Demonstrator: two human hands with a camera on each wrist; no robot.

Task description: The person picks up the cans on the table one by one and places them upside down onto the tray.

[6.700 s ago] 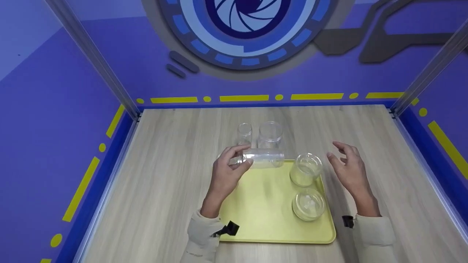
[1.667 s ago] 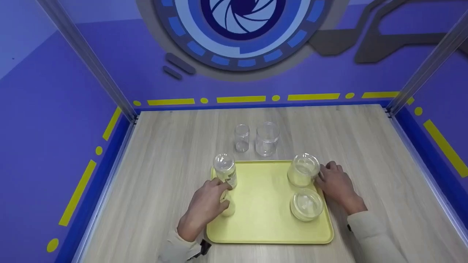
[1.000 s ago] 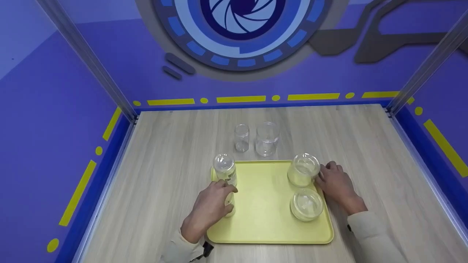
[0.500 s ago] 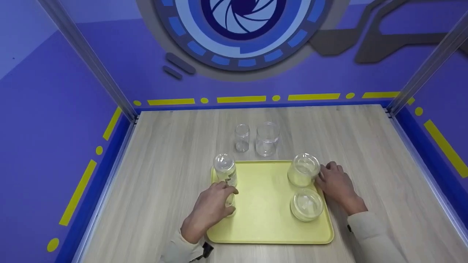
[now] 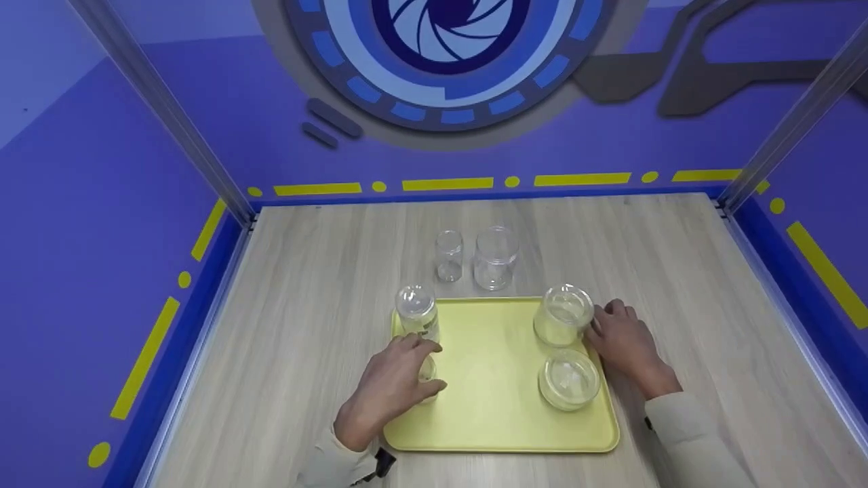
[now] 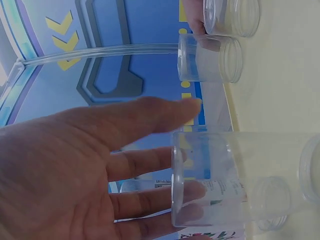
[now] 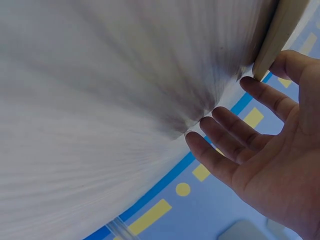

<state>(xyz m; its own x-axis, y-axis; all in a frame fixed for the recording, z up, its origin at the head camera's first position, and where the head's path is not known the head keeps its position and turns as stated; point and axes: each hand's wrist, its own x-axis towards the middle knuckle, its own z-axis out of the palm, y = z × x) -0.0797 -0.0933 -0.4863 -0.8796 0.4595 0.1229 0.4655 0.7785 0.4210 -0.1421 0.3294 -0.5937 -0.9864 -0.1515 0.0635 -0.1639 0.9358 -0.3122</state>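
My left hand is around a small clear jar on the yellow tray's left side. In the left wrist view its fingers lie along the far side of the jar, and the thumb stands apart from the wall. Right behind it stands a taller clear bottle with printing on it. At the tray's right edge my right hand pinches the rim of the yellow tray between thumb and forefinger, the other fingertips down at the table. Beside that hand are a clear jar and a low round jar.
Behind the tray, a narrow clear jar and a wider clear jar stand on the wooden table. Blue-purple panels enclose the table at the back and both sides.
The bottle, earlier lying sideways in my left hand, now stands on the tray's left side. My left thumb has moved away from the small jar. The right hand went to the tray edge and stays.
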